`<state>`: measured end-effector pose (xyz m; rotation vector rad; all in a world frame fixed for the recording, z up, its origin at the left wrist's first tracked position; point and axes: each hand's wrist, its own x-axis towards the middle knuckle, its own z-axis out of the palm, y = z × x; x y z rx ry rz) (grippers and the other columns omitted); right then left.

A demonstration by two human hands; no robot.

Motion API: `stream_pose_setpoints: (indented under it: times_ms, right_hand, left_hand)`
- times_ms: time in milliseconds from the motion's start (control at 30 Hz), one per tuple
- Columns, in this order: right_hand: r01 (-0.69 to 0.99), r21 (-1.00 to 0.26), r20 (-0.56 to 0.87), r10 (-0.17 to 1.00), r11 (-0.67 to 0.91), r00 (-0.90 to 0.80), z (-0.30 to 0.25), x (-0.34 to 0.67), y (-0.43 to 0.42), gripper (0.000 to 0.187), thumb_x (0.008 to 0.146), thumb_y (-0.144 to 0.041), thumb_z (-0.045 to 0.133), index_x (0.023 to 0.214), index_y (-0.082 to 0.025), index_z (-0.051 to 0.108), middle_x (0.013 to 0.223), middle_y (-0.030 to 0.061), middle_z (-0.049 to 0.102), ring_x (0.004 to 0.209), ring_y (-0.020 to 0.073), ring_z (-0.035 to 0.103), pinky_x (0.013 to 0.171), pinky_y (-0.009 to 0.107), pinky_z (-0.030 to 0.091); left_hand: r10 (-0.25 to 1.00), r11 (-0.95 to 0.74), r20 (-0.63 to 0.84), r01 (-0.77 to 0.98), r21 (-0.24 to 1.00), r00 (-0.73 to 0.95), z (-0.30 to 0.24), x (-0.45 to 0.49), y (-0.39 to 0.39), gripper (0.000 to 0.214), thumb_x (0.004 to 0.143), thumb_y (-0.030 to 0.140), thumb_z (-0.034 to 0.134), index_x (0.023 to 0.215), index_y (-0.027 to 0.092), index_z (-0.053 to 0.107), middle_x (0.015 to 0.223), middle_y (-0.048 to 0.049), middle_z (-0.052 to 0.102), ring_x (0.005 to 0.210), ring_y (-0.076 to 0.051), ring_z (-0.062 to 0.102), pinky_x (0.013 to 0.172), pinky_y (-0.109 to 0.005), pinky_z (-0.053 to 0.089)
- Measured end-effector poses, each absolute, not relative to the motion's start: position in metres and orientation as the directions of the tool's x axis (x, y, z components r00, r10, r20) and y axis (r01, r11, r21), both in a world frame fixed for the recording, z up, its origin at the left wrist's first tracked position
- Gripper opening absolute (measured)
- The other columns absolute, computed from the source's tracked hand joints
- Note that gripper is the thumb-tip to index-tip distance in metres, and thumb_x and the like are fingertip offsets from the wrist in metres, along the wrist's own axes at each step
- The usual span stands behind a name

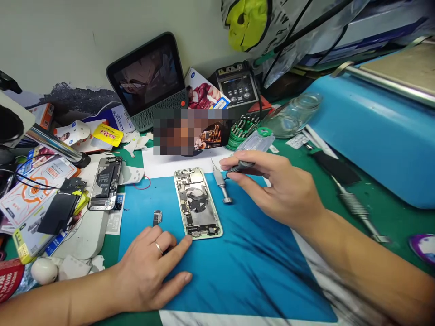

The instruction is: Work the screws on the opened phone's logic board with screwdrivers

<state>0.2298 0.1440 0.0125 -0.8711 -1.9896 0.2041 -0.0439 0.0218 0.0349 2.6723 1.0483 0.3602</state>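
Observation:
An opened phone [198,203] lies on the blue mat [217,276] with its inner parts bare. My left hand [154,267] rests at its lower left, index finger stretched out to the phone's bottom corner, thumb apart, holding nothing. Pinched between the thumb and fingers of my right hand [278,185] is a small tool with a dark grey handle [243,167]; its kind is unclear. Just left of those fingertips a silver screwdriver [220,183] lies on the mat, its thin tip pointing away. A small loose phone part [157,218] sits beyond my left knuckles.
A second opened phone [106,183] lies on clutter at the left. Behind stand a display with a speaker [147,74], a green holder of screwdriver bits [243,131] and a glass jar [295,115]. Another screwdriver [353,203] lies at the right beside a blue surface [360,136].

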Motion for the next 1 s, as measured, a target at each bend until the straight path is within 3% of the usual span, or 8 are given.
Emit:
stream_pose_setpoints:
  times_ms: [200, 333, 467, 600, 700, 1000]
  right_hand:
    - [0.521, -0.316, 0.744, 0.548, 0.793, -0.383, 0.015, 0.229, 0.148, 0.037, 0.093, -0.013, 0.061, 0.128, -0.026, 0.055, 0.115, 0.0017, 0.076, 0.099, 0.0200, 0.076, 0.090, 0.031, 0.064]
    - [0.541, -0.345, 0.749, 0.572, 0.767, -0.334, 0.015, 0.226, 0.151, 0.028, 0.095, -0.019, 0.061, 0.122, -0.023, 0.055, 0.109, 0.0022, 0.078, 0.089, 0.0191, 0.078, 0.076, 0.030, 0.066]
    - [0.570, -0.425, 0.726, 0.641, 0.703, -0.249, 0.011, 0.224, 0.148, 0.024, 0.096, -0.024, 0.060, 0.118, -0.022, 0.053, 0.107, 0.0055, 0.077, 0.091, 0.0208, 0.077, 0.076, 0.032, 0.065]
    - [0.582, -0.420, 0.638, 0.683, 0.696, -0.356, 0.005, 0.230, 0.138, 0.014, 0.097, -0.024, 0.058, 0.111, -0.023, 0.057, 0.107, 0.0063, 0.078, 0.092, 0.0223, 0.077, 0.075, 0.034, 0.065]
    - [0.586, -0.408, 0.591, 0.692, 0.700, -0.415, -0.001, 0.235, 0.131, 0.009, 0.098, -0.024, 0.055, 0.104, -0.022, 0.062, 0.112, 0.0074, 0.077, 0.093, 0.0225, 0.077, 0.080, 0.036, 0.065]
    - [0.589, -0.416, 0.474, 0.718, 0.693, -0.510, -0.007, 0.230, 0.131, 0.022, 0.099, -0.027, 0.050, 0.109, -0.022, 0.069, 0.127, 0.0096, 0.070, 0.113, 0.0250, 0.071, 0.098, 0.045, 0.060]
  left_hand:
    - [0.699, -0.709, 0.087, 0.670, 0.222, 0.710, 0.032, -0.041, 0.021, 0.061, 0.101, 0.045, 0.047, 0.148, 0.007, 0.038, 0.103, -0.0138, 0.060, 0.084, -0.027, 0.054, 0.073, -0.044, 0.049]
    - [0.715, -0.687, 0.035, 0.692, 0.221, 0.698, 0.032, -0.040, 0.021, 0.065, 0.100, 0.051, 0.045, 0.149, 0.008, 0.037, 0.105, -0.0141, 0.058, 0.089, -0.028, 0.053, 0.078, -0.047, 0.048]
    - [0.707, -0.691, 0.030, 0.682, 0.241, 0.706, 0.033, -0.040, 0.020, 0.065, 0.100, 0.051, 0.045, 0.148, 0.008, 0.038, 0.106, -0.0142, 0.058, 0.092, -0.029, 0.054, 0.079, -0.047, 0.048]
    - [0.718, -0.681, 0.053, 0.684, 0.262, 0.694, 0.032, -0.042, 0.020, 0.064, 0.099, 0.049, 0.049, 0.148, 0.009, 0.038, 0.107, -0.0136, 0.058, 0.093, -0.029, 0.053, 0.083, -0.049, 0.048]
    - [0.717, -0.681, 0.047, 0.683, 0.265, 0.696, 0.031, -0.042, 0.020, 0.064, 0.100, 0.048, 0.048, 0.149, 0.009, 0.038, 0.106, -0.0135, 0.058, 0.093, -0.029, 0.052, 0.083, -0.049, 0.048]
    - [0.730, -0.665, 0.041, 0.696, 0.269, 0.682, 0.033, -0.041, 0.020, 0.063, 0.097, 0.046, 0.052, 0.147, 0.009, 0.042, 0.106, -0.0131, 0.057, 0.089, -0.028, 0.052, 0.085, -0.050, 0.048]
